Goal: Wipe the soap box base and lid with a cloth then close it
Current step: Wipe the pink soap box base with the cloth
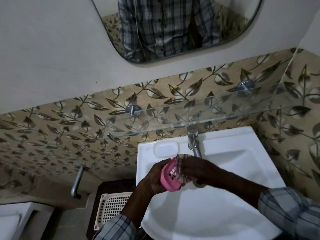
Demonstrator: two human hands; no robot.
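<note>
My left hand [154,177] holds the pink soap box base [168,177] over the white sink [216,205], tilted so its slotted inside faces right. My right hand [195,168] grips a checked cloth [181,160] and presses it into the base's open side. The cloth covers the right part of the base. A translucent white lid [166,148] lies flat on the sink's back ledge, left of the tap, apart from both hands.
A chrome tap [193,141] stands just behind my right hand. A glass shelf [190,116] on metal pegs juts out above the sink. A cream perforated basket [112,208] sits on a dark stand to the left. A mirror [173,28] hangs above.
</note>
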